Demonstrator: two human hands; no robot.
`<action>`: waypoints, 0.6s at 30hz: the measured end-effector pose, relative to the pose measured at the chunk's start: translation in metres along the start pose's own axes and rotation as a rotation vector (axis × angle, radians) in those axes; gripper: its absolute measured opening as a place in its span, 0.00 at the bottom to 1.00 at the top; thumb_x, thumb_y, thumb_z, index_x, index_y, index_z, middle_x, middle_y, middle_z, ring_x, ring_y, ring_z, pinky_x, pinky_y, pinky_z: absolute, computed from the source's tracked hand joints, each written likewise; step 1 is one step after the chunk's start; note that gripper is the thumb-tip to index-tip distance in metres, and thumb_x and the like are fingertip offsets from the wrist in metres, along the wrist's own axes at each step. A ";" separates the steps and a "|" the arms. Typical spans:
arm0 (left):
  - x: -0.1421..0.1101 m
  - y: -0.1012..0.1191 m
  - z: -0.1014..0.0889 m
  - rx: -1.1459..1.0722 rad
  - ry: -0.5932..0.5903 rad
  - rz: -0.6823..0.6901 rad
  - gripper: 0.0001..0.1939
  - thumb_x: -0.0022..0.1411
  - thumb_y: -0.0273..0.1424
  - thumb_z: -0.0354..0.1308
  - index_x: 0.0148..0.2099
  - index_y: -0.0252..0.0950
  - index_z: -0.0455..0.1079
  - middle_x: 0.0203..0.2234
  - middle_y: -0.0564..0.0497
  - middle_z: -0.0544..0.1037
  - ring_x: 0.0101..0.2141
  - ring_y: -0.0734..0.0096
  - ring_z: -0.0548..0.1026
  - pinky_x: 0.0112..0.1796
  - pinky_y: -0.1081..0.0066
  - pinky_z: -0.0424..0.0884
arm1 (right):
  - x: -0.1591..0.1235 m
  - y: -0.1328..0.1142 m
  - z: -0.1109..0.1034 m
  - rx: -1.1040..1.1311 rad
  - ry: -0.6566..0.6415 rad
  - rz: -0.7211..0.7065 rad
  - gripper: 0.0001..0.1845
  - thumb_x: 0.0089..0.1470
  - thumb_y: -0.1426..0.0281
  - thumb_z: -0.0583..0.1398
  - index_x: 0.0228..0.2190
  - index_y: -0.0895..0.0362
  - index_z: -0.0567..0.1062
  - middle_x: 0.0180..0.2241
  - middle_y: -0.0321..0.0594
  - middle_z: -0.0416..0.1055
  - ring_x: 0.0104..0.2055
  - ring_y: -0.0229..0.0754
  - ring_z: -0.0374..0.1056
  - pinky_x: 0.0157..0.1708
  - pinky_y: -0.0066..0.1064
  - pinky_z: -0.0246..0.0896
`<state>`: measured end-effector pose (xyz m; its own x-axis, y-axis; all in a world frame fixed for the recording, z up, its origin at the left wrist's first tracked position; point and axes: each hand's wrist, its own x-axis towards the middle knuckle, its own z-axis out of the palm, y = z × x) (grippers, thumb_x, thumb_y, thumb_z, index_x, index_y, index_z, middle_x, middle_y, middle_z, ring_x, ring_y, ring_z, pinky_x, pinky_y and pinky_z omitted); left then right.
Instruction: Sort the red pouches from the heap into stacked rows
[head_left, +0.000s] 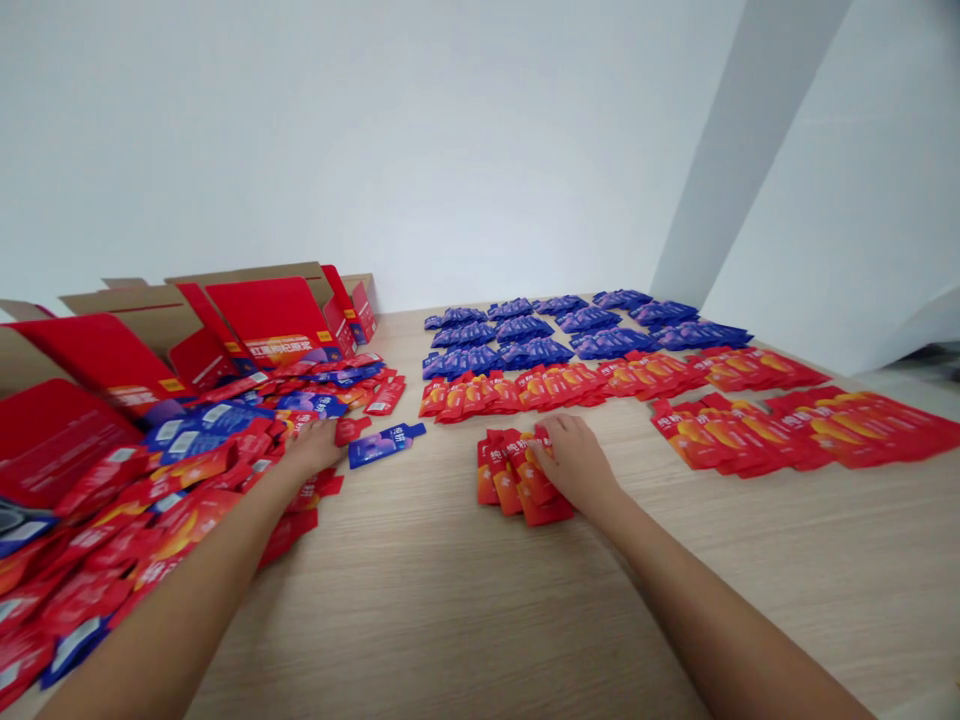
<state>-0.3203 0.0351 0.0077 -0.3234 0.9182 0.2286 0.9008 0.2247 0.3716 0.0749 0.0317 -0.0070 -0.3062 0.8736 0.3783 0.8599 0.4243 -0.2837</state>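
My left hand [316, 448] is at the right edge of a heaped pile of sachets, its fingers closed on a red sachet [352, 430] that sticks out past the fingertips. A blue sachet [386, 446] lies flat on the table just right of it. At the middle of the table, my right hand [577, 462] curls over the right side of a small overlapping fan of red and orange sachets [510, 476], gripping its edge. The fingertips there are partly hidden. The loose pile [202, 490] mixes red and blue sachets, some face down with white labels showing.
Open red cardboard boxes [270, 320] stand behind the pile, against the wall. Fanned blue sachets [532, 352] lie in rows at the back of the wooden table [435, 610]. Before them run fanned red sachets [555, 385], with more red fans [795, 430] at the right.
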 end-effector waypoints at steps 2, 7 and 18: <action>-0.006 -0.006 -0.001 0.161 -0.067 0.018 0.16 0.47 0.31 0.59 0.41 0.33 0.70 0.48 0.32 0.73 0.53 0.36 0.63 0.48 0.39 0.57 | -0.001 0.000 0.004 0.070 0.066 -0.029 0.14 0.56 0.70 0.54 0.41 0.61 0.73 0.43 0.52 0.71 0.48 0.52 0.62 0.49 0.43 0.56; -0.019 -0.005 -0.007 0.312 -0.060 0.067 0.16 0.57 0.26 0.47 0.46 0.31 0.68 0.50 0.36 0.71 0.54 0.45 0.63 0.52 0.46 0.55 | 0.001 0.001 0.005 0.324 0.251 -0.017 0.13 0.56 0.69 0.53 0.42 0.59 0.71 0.44 0.50 0.70 0.49 0.49 0.62 0.51 0.43 0.56; -0.074 0.115 -0.018 -0.928 -0.279 -0.062 0.19 0.54 0.45 0.57 0.42 0.37 0.69 0.29 0.47 0.79 0.31 0.58 0.78 0.33 0.63 0.72 | -0.011 -0.034 0.000 0.995 0.132 0.107 0.15 0.56 0.59 0.53 0.40 0.54 0.69 0.41 0.43 0.72 0.42 0.43 0.68 0.42 0.36 0.63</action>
<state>-0.1983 -0.0127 0.0500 -0.1745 0.9846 0.0077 0.2591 0.0383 0.9651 0.0494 0.0081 -0.0014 -0.1484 0.9108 0.3853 0.1308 0.4042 -0.9053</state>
